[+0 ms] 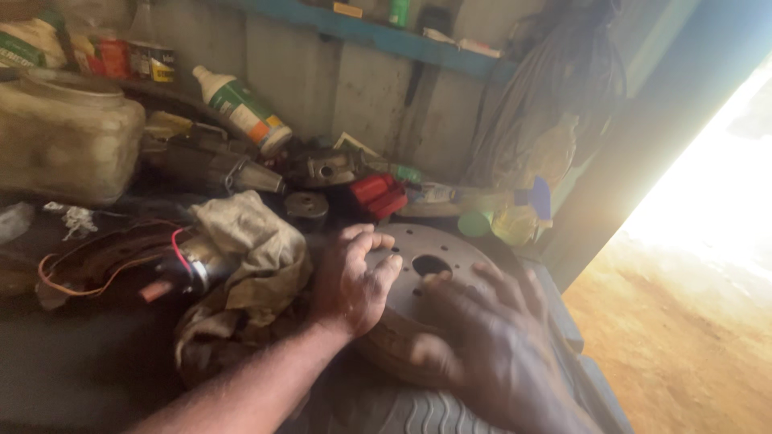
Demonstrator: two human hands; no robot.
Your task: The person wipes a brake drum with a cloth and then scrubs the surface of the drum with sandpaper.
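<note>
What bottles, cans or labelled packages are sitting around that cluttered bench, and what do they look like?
White bottle: leaning at the back left, with a green and orange label.
Cans: top left corner, small, one with a red label, one dark with yellow.
Big plastic jug: far left, cloudy beige, grimy.
Green container: on the blue shelf up top.
Yellow bottle: right of the metal disc that both hands rest on, with a blue top.

Your head camera, the only view, looks down and forward from close above the cluttered dark workbench (72,354), facing the grey wall (322,80), with the sunlit doorway at frame right.
</note>
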